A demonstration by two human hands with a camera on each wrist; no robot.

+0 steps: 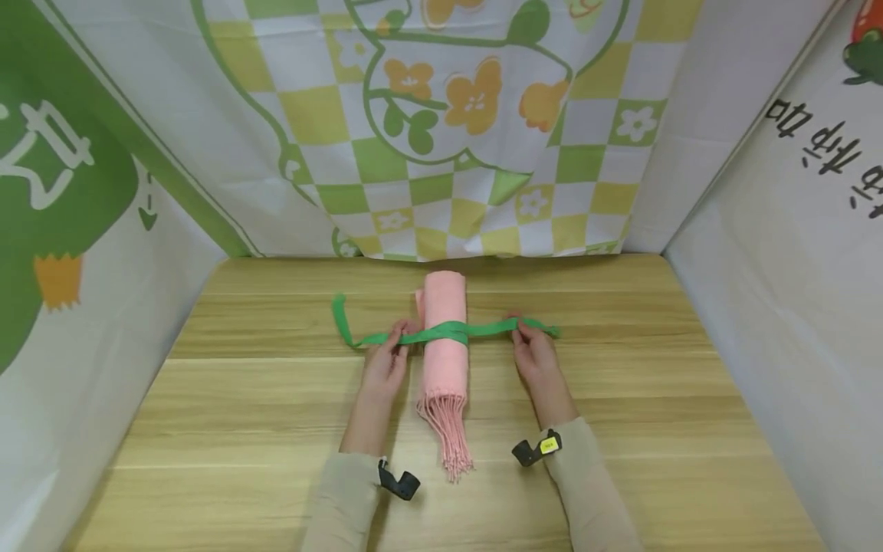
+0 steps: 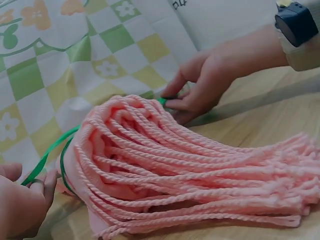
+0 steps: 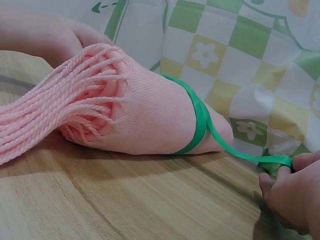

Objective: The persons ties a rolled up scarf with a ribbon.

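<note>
A rolled pink scarf [image 1: 444,368] lies on the wooden table, its twisted fringe [image 2: 200,170] spread toward the person. Around its middle runs a green ribbon [image 3: 200,122], crossed on top with one end out to each side. My left hand [image 1: 386,364] pinches the ribbon just left of the roll; past those fingers the loose end bends up and away. On the other side, my right hand [image 1: 534,356] pinches the ribbon some distance from the roll, with a short tail beyond the fingers. In the right wrist view the scarf hides most of the left hand.
The wooden table [image 1: 262,406] extends around the scarf on all sides. A checked, flower-printed cloth [image 1: 476,192] hangs behind its back edge. Printed white panels [image 1: 773,253] stand at left and right. Each sleeve carries a small black camera [image 1: 400,483] at the wrist.
</note>
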